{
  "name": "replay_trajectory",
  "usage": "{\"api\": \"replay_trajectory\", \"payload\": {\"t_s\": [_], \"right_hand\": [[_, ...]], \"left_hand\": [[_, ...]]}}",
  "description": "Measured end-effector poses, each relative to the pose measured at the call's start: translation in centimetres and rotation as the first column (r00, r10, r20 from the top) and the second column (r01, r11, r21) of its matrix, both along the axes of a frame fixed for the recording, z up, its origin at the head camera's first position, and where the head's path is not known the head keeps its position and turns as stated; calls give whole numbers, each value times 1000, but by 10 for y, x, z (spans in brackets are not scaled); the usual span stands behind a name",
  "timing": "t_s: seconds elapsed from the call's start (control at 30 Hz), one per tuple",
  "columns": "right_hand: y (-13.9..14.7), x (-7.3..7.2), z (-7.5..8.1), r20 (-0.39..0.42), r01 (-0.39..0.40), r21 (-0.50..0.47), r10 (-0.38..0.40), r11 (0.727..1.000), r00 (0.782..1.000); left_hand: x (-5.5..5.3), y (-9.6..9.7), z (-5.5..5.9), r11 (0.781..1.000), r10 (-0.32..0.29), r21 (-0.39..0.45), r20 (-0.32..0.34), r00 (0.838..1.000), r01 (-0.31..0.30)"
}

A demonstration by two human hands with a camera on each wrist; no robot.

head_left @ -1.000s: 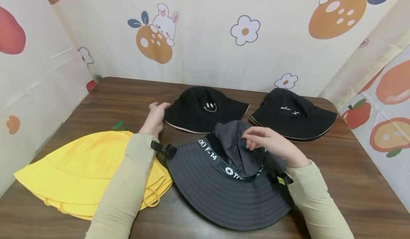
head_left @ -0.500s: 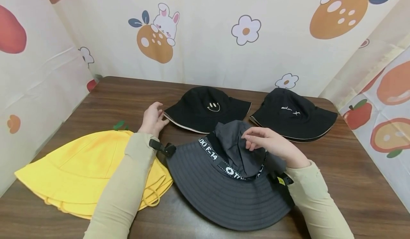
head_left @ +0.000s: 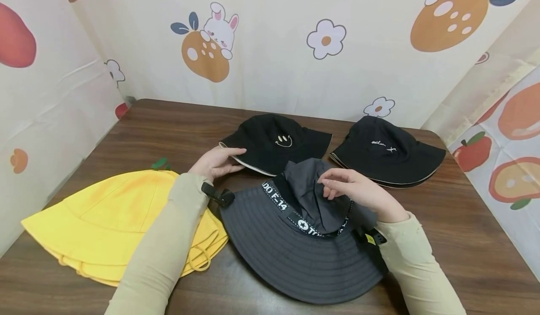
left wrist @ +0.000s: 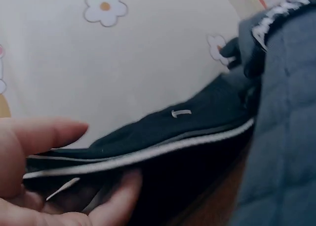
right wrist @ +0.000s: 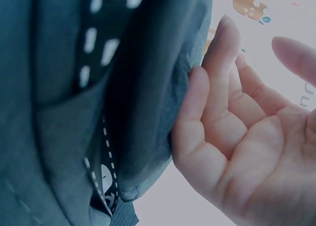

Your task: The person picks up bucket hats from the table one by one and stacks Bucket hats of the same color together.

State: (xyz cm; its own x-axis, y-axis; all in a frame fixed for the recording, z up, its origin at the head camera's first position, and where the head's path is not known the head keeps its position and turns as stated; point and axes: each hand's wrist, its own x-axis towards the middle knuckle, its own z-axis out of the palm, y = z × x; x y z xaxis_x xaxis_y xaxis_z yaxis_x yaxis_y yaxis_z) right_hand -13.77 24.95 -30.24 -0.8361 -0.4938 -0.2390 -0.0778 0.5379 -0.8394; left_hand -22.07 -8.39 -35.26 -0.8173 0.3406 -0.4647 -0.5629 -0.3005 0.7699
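Note:
Near the back of the table lies a black bucket hat (head_left: 270, 130) with a pale smiley and light brim edging. My left hand (head_left: 217, 161) holds the left end of its brim; in the left wrist view the white-edged brim (left wrist: 143, 157) passes between thumb and fingers. A wide-brimmed dark grey hat (head_left: 303, 273) sits in front, with a white-lettered band around its soft crown. My right hand (head_left: 363, 191) hangs loosely curled over that crown. In the right wrist view its fingers (right wrist: 217, 112) are right beside the grey cloth, gripping nothing.
Yellow hats (head_left: 114, 207) with a cord and green leaf lie stacked at the left, under the left forearm. Black hats (head_left: 388, 158) with white script, one upon another, are at the back right. Printed curtains (head_left: 270, 48) surround the brown wooden table (head_left: 460, 240).
My left hand has come down and right from beyond the brim's left end and taken hold of the smiley hat. That brim end has shifted slightly right. The right hand has stayed put.

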Motion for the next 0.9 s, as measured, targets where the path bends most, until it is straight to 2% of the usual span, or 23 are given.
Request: {"api": "replay_trajectory", "payload": {"t_s": [0.1, 0.17, 0.27, 0.33, 0.5, 0.67, 0.8, 0.9], "right_hand": [[0, 0, 0, -6, -3, 6, 3, 1000, 1000], [0, 1, 0, -6, -5, 6, 5, 1000, 1000], [0, 1, 0, -4, -7, 4, 7, 1000, 1000], [-1, 1, 0, -4, -8, 4, 8, 1000, 1000], [1, 1, 3, -9, -9, 1, 9, 1000, 1000], [7, 3, 6, -11, 18, -42, -18, 999, 1000], [8, 2, 5, 22, 43, -116, -41, 992, 999], [6, -4, 6, 88, 45, -218, -26, 975, 996]], "left_hand": [[0, 4, -3, 986, -70, -153, -38, 997, 63], [0, 6, -3, 971, -86, -226, -55, 995, 71], [1, 7, -2, 965, -61, -258, -83, 995, 37], [0, 6, 0, 966, -19, -258, -113, 993, -11], [-1, 5, 7, 973, 94, -191, -169, 981, -126], [0, 10, 15, 975, 168, -113, -191, 967, -192], [3, 14, 24, 970, 225, -29, -249, 942, -240], [7, 16, 36, 962, 268, 37, -297, 916, -269]]}}
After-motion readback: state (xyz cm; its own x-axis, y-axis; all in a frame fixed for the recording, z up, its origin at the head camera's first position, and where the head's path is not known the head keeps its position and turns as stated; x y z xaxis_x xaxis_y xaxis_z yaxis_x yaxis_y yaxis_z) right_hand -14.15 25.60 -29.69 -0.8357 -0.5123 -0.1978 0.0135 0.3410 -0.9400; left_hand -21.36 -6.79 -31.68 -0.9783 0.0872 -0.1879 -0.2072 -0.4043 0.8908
